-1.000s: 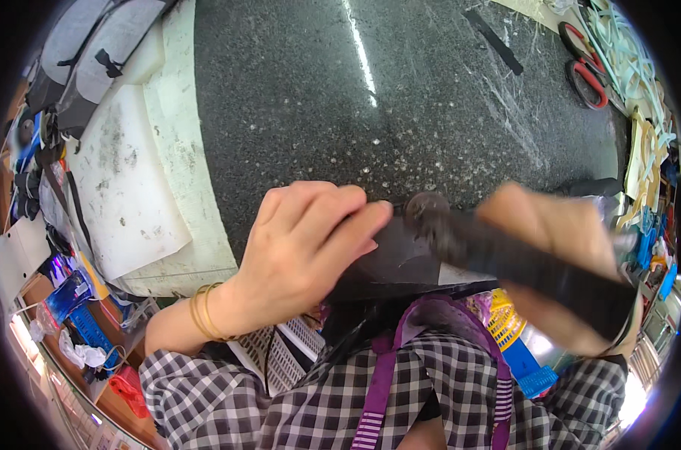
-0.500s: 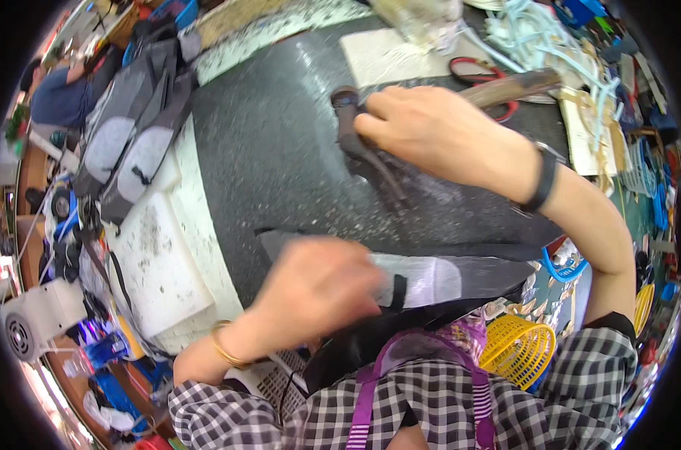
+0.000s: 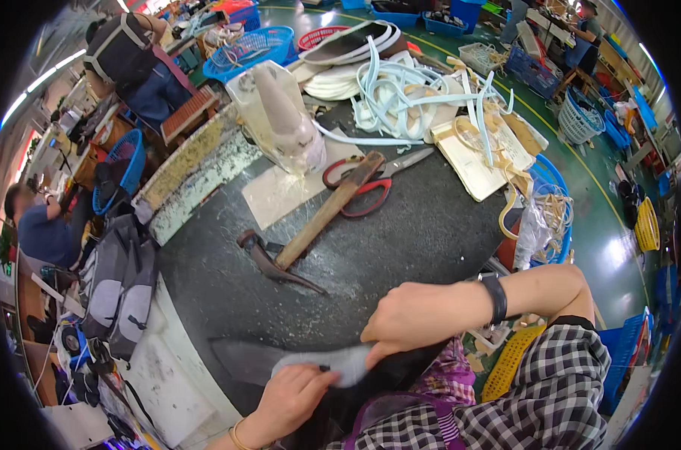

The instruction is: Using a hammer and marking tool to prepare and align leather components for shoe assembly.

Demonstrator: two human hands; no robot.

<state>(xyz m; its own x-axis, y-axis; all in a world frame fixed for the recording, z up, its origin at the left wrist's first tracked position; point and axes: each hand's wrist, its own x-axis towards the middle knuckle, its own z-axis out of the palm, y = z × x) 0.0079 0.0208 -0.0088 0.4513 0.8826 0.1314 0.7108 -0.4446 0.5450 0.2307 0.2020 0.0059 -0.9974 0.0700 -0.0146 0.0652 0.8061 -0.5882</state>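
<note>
At the near edge of the dark work surface [image 3: 400,247], a grey and black fabric piece [image 3: 351,364] with a light grey patch lies partly blurred. My left hand [image 3: 291,397] is closed on its near edge, fingertips on the pale patch. From the right, my right hand [image 3: 424,319] pinches the same piece between thumb and bent fingers. A claw hammer [image 3: 329,214] with a wooden handle rests on the surface beyond both hands, touched by neither. Behind its handle lie scissors [image 3: 408,162] with red and black handles.
A clear bag [image 3: 280,124] stands on a beige sheet [image 3: 269,199] at the far side. Pale blue strips [image 3: 400,97] are heaped beside an opened notebook [image 3: 479,161]. Stacked grey pieces [image 3: 119,281] lie left. Two people [image 3: 44,229] are at the left.
My right hand has let go of the hammer and come nearer to grip the fabric piece. My left hand has settled on the piece. The view has tilted up and shifted.
</note>
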